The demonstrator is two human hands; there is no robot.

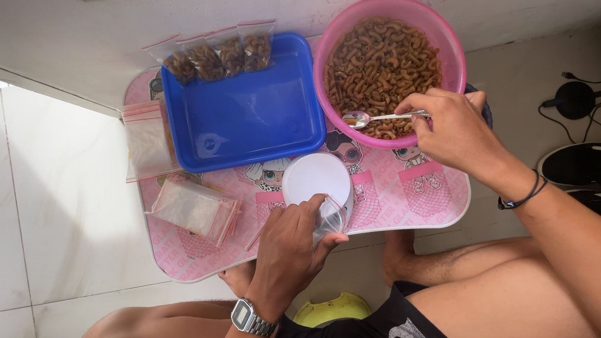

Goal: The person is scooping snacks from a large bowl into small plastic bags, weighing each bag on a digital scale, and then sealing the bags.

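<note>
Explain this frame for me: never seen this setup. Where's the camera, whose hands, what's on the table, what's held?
There is no machine: a person works with bare hands, filmed by one camera worn on the head and looking straight down, so the knees show at the bottom.

The left hand, with a wristwatch, holds a small clear zip bag open beside a round white scale. The right hand holds a metal spoon over the round pink plastic bowl of brown curled snack pieces.

All this sits on a low pink cartoon-printed table. A blue rectangular plastic tray holds four filled bags along its far edge. Stacks of empty clear bags lie at the table's left.
</note>
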